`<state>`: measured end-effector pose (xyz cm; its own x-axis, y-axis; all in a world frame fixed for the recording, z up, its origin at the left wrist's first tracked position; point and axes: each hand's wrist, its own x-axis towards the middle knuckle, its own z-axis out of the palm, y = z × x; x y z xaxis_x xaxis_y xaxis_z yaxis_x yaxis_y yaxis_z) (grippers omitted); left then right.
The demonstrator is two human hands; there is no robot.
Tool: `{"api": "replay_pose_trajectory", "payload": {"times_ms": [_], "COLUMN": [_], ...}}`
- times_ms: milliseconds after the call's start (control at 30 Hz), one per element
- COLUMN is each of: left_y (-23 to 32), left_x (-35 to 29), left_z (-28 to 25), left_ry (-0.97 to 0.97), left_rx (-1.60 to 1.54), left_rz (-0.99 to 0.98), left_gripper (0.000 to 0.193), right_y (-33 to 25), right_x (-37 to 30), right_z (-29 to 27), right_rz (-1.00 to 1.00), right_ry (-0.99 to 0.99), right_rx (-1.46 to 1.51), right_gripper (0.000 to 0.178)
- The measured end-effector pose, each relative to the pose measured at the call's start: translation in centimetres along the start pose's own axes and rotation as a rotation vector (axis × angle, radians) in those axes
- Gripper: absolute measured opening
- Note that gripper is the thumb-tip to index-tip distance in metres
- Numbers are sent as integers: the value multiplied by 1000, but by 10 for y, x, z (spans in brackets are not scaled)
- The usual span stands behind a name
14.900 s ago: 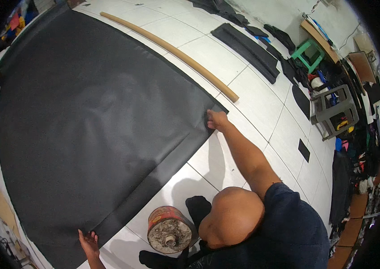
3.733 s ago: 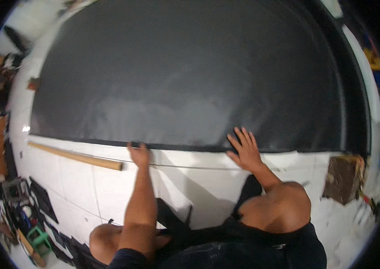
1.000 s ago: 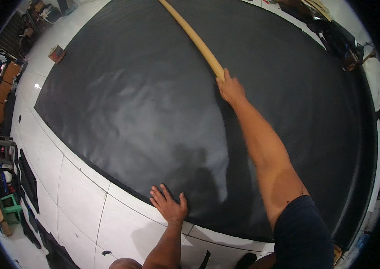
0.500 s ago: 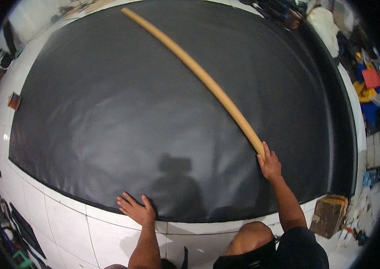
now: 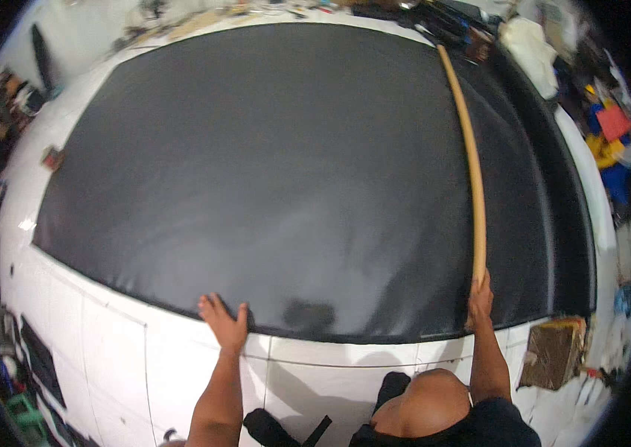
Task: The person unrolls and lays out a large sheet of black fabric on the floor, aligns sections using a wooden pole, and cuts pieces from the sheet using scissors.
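Observation:
A wide, smooth black sheet (image 5: pixel 278 164) lies spread over the floor, with a thick roll or fold (image 5: pixel 572 216) along its right side. Across the right part of the sheet runs a long tan pole (image 5: pixel 473 164), reaching from the near edge almost to the far edge. My right hand (image 5: pixel 481 302) is wrapped round the pole's near end, by the sheet's near edge. My left hand (image 5: pixel 224 322) rests with fingers spread at the near edge, left of centre, and holds nothing.
White tiled floor (image 5: pixel 118 328) borders the sheet. A brown block (image 5: pixel 551 354) stands at its near right corner, and a small can-like container (image 5: pixel 52 157) at its left edge. Red, yellow and blue items (image 5: pixel 613 141) clutter the right; a pale bundle (image 5: pixel 530 56) lies far right.
The pole's far end has swung rightward, from a diagonal to nearly straight away from me. My right hand has moved slightly right and nearer with it. My left hand stays by the near edge.

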<state>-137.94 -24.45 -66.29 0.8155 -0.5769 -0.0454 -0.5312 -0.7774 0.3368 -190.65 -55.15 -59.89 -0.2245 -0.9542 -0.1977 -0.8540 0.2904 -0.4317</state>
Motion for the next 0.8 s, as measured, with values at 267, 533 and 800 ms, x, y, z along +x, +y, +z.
{"api": "replay_pose_trajectory", "payload": {"times_ms": [267, 533, 800], "left_y": [7, -11, 14], "left_x": [-37, -36, -83], "left_z": [-19, -41, -36], "left_ry": [-41, -145, 169], "left_rx": [15, -3, -677], "left_rz": [-156, 18, -600], "left_gripper": [98, 89, 69], "right_y": [-104, -175, -179], "right_x": [-91, -152, -262], "right_z": [49, 116, 125], "right_rz": [-408, -1027, -1307], "right_ry": [-166, -348, -747], "right_rx": [-98, -338, -349], "right_gripper": [61, 68, 63]}}
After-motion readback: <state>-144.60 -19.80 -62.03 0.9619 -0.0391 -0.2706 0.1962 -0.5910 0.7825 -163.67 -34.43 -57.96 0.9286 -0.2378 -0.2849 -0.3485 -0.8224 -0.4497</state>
